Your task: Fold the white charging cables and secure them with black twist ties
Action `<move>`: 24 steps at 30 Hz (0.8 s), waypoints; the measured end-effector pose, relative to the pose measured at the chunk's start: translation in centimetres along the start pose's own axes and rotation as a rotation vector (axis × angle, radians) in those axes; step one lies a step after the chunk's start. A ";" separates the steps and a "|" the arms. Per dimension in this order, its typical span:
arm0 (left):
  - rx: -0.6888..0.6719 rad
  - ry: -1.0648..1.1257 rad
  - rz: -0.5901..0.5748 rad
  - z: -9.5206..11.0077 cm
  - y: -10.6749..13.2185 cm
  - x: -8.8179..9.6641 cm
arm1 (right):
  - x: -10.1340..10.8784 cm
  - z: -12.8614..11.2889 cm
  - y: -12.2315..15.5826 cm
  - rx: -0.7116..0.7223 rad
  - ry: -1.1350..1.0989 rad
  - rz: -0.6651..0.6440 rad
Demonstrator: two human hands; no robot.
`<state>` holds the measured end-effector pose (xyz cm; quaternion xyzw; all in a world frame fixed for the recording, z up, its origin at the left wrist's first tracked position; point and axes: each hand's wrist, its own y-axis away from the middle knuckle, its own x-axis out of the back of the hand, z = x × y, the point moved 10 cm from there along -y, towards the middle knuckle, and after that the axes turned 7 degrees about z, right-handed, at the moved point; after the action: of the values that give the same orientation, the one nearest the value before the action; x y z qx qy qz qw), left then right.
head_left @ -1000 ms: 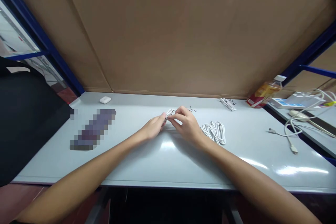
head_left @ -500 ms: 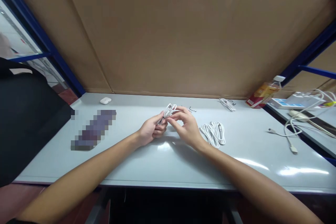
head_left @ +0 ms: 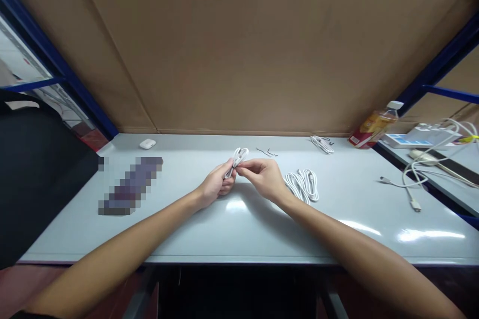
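Observation:
A small bundled white cable [head_left: 238, 156] is held just above the grey table [head_left: 239, 229], near its middle. My left hand [head_left: 216, 184] grips the bundle's lower end, and its loops stick up past my fingers. My right hand [head_left: 263, 176] meets it from the right, thumb and forefinger pinched at the bundle's middle. Whether they pinch a tie or the cable itself is too small to tell. Right beside my right wrist lies a loose coil of white cable [head_left: 302, 184].
Thin black twist ties [head_left: 267, 152] lie behind the hands. A tied white cable [head_left: 322, 143] and a tipped bottle [head_left: 374, 128] sit at the back right. A white earbud case [head_left: 147, 144] is back left, a blurred-out object [head_left: 129, 185] at left, and a loose charging cable [head_left: 407, 190] at right.
The bundle came up off the table into my left hand's grip. My right hand's fingers moved from wrapping over it to pinching at its middle.

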<state>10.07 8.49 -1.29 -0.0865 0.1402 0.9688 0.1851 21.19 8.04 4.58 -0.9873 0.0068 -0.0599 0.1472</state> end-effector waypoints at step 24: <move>-0.657 -0.721 0.245 5.1 2.2 0.2 | -1.4 4.1 0.3 -0.583 -0.379 -0.263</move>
<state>8.46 8.13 4.04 0.2171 -0.2359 0.9447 0.0696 20.33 8.98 0.47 -0.9737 -0.1308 0.1099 -0.1506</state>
